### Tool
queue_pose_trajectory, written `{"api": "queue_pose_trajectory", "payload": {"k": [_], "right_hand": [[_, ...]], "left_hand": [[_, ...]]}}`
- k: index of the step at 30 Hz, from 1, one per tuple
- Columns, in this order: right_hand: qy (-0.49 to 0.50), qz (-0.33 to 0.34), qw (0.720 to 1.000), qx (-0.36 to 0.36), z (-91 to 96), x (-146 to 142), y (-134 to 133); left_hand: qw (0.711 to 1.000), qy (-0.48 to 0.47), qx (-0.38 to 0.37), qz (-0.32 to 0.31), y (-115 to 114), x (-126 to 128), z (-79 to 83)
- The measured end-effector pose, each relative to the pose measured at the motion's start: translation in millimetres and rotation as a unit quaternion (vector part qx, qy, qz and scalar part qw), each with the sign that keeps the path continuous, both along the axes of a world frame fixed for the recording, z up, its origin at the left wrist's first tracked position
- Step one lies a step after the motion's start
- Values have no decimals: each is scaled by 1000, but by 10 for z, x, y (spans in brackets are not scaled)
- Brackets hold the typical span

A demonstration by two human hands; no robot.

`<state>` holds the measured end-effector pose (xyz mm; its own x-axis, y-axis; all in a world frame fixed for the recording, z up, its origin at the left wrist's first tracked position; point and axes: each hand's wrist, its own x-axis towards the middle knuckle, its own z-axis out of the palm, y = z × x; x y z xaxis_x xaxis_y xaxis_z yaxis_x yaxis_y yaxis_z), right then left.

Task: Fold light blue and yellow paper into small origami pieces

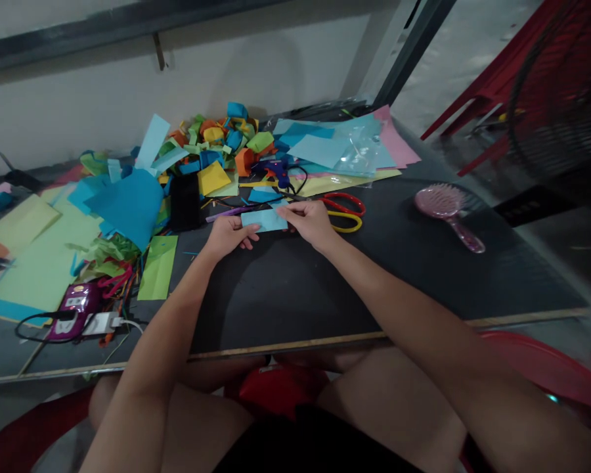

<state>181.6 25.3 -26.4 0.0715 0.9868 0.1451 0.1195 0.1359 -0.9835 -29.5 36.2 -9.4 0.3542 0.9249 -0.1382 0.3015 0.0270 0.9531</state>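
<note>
Between my two hands is a small light-blue piece of paper (263,221), held just above the dark table. My left hand (228,236) pinches its left end, the thumb lying on top. At its right end, my right hand (309,220) grips the upper corner between thumb and fingers. Right behind my right hand lie scissors (347,222) with one red and one yellow handle, partly covered by the hand. A purple pen-like stick (225,214) rests beyond my left hand. Farther back sits a dark blue glue gun (278,172) with a black cord.
A heap of folded coloured paper strips (221,141) lies along the wall. Blue and pink sheets (320,148) are at the back right. A pink hairbrush (446,207) is on the right. A black phone (184,202), green paper (158,268) and a purple power strip (76,305) are at left.
</note>
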Motion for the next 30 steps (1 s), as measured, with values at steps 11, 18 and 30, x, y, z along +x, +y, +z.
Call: {"api": "queue_pose_trajectory", "payload": {"k": [11,18,30], "right_hand": [[-38,-3,998,42,-7,22,0],[-41,5,998,50,12,10,-18],[-23,151,988,-25,180,-40,-116]], "left_hand": [[988,-95,88,81,6,44,-73],[982,-77,117,123,-68,76,-22],[941,107,263,184,-193,92,125]]}}
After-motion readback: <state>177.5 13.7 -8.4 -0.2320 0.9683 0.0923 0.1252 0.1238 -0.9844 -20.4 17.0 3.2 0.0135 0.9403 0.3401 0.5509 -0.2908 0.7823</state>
